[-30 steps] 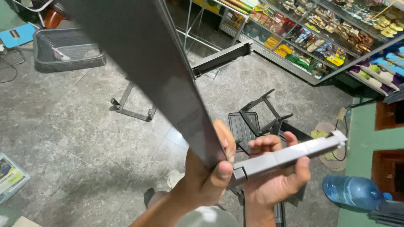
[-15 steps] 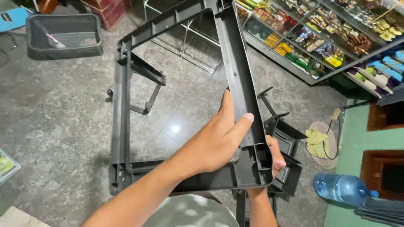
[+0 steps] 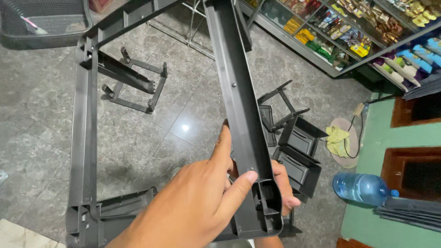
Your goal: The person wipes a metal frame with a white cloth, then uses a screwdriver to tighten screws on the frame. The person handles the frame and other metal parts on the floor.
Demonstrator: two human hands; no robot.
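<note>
Fingers of the left hand [image 3: 197, 202] were closed around the near rail of a large dark grey moulded-plastic rectangular frame [image 3: 239, 110], thumb pressed flat on its channelled face near the corner. The right hand [image 3: 282, 186] gripped the same rail from behind, mostly hidden, only its finger ends showing. The ribbed, matte frame hung over a glossy grey stone floor [image 3: 41, 133], its far end cut off. Loose dark plastic trays [image 3: 301, 156] and a clear blue water bottle [image 3: 363, 187] lay beyond.
</note>
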